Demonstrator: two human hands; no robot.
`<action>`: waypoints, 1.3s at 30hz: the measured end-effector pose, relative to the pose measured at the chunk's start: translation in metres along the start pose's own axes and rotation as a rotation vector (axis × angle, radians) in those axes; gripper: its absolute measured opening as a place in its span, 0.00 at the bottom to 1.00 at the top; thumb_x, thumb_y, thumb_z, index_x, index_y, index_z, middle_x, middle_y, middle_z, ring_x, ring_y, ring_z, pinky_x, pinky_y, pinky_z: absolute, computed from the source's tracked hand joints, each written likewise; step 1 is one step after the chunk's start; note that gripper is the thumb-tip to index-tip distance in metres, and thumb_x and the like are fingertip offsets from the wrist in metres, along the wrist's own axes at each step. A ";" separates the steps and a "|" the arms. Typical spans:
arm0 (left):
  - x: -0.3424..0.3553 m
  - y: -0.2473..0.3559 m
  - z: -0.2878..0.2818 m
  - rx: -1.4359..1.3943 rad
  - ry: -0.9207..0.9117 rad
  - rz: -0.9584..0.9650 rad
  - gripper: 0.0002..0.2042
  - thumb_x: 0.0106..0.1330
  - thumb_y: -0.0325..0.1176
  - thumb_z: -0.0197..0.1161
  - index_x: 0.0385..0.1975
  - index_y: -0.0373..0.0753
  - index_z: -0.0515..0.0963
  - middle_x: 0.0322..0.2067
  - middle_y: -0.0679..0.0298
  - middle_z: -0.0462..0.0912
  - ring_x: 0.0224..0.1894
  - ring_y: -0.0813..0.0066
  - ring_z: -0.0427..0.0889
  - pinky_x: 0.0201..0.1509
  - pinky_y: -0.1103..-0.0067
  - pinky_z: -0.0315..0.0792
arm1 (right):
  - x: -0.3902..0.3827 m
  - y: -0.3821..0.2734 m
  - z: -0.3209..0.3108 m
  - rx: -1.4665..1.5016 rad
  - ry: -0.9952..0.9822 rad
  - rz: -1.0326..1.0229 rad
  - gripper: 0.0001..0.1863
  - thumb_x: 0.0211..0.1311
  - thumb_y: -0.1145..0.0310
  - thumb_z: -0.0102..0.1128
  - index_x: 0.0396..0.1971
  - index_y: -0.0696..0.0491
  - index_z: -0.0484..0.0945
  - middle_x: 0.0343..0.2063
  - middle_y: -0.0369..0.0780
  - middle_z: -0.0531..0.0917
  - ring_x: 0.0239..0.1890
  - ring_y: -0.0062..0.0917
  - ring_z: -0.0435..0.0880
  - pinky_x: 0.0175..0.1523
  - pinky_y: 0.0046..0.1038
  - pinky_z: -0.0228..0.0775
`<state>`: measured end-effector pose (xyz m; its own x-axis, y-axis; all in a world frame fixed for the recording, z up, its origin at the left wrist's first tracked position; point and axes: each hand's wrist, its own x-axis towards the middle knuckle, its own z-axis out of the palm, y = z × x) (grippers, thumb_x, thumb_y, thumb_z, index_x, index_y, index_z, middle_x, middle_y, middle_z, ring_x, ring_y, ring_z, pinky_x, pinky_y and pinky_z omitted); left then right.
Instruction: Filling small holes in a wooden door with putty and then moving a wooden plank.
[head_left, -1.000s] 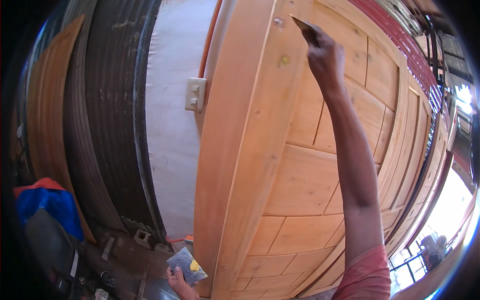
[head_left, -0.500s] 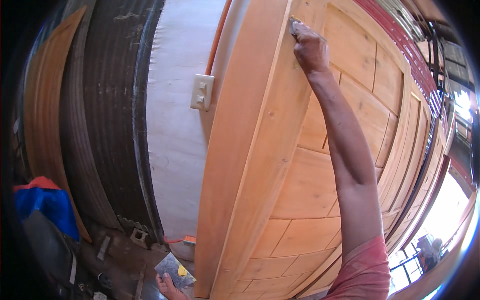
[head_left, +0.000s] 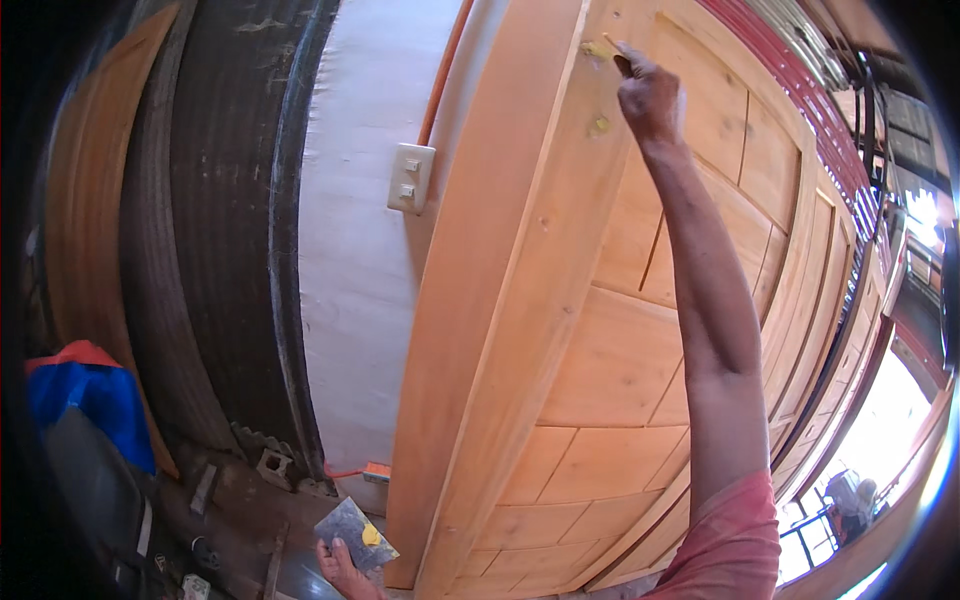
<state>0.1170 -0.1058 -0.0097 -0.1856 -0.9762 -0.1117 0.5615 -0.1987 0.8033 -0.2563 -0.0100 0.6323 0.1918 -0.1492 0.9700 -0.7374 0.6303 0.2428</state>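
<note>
Pinching flat plate (head_left: pixel 345 527) with yellow lump (head_left: pixel 371 536): left fingers (head_left: pixel 342 553); right fingers (head_left: pixel 637 63) clench thin blade (head_left: pixel 611 42) near wooden door (head_left: pixel 606 365).

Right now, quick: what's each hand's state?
Left hand: closed on a flat grey plate carrying yellow paste.
Right hand: closed on a thin scraper, mostly hidden, at the panelled wooden door.

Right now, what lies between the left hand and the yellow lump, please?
In the head view, a bare stretch of grey plate lies between the left hand and yellow lump.
</note>
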 end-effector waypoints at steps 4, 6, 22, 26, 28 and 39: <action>0.001 -0.004 -0.010 0.032 -0.010 -0.060 0.12 0.76 0.36 0.58 0.53 0.39 0.74 0.44 0.66 0.82 0.42 0.77 0.82 0.33 0.77 0.76 | 0.020 -0.005 0.005 -0.166 -0.202 0.124 0.15 0.68 0.66 0.53 0.49 0.40 0.86 0.40 0.50 0.87 0.44 0.49 0.87 0.49 0.47 0.79; 0.002 -0.008 -0.007 0.025 -0.006 -0.041 0.12 0.76 0.36 0.58 0.52 0.39 0.74 0.43 0.66 0.82 0.42 0.77 0.82 0.32 0.77 0.76 | 0.013 -0.005 0.022 -0.165 -0.199 0.076 0.15 0.69 0.64 0.54 0.50 0.37 0.86 0.41 0.50 0.87 0.45 0.47 0.87 0.49 0.45 0.78; -0.005 0.016 0.003 0.080 -0.082 -0.039 0.24 0.76 0.41 0.59 0.63 0.31 0.69 0.51 0.58 0.79 0.50 0.67 0.80 0.43 0.71 0.80 | -0.085 -0.081 -0.078 0.464 -0.194 0.065 0.16 0.71 0.65 0.66 0.54 0.55 0.85 0.42 0.39 0.91 0.44 0.21 0.88 0.52 0.26 0.77; -0.003 0.039 0.031 0.152 -0.148 0.025 0.25 0.77 0.43 0.57 0.65 0.31 0.69 0.51 0.56 0.79 0.53 0.70 0.80 0.50 0.76 0.78 | -0.217 -0.165 -0.127 0.979 -0.553 0.501 0.16 0.72 0.68 0.66 0.54 0.61 0.84 0.44 0.36 0.88 0.47 0.18 0.83 0.55 0.25 0.76; 0.000 0.034 0.045 0.064 -0.157 0.039 0.20 0.79 0.39 0.56 0.62 0.32 0.71 0.51 0.60 0.81 0.51 0.75 0.81 0.54 0.77 0.76 | -0.285 -0.201 -0.149 1.134 -0.707 0.708 0.15 0.72 0.68 0.66 0.53 0.59 0.84 0.43 0.37 0.88 0.48 0.19 0.83 0.56 0.26 0.77; -0.004 0.026 0.074 -0.186 -0.175 0.065 0.16 0.80 0.37 0.55 0.62 0.38 0.69 0.46 0.63 0.83 0.36 0.81 0.85 0.23 0.82 0.79 | -0.481 -0.290 -0.176 1.079 -0.744 0.408 0.28 0.58 0.87 0.61 0.60 0.56 0.80 0.58 0.49 0.84 0.59 0.41 0.85 0.66 0.38 0.77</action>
<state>0.0725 -0.1011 0.0545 -0.2718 -0.9609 0.0529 0.7126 -0.1641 0.6821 -0.0208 0.0136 0.0931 -0.2956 -0.6835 0.6674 -0.8558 -0.1211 -0.5030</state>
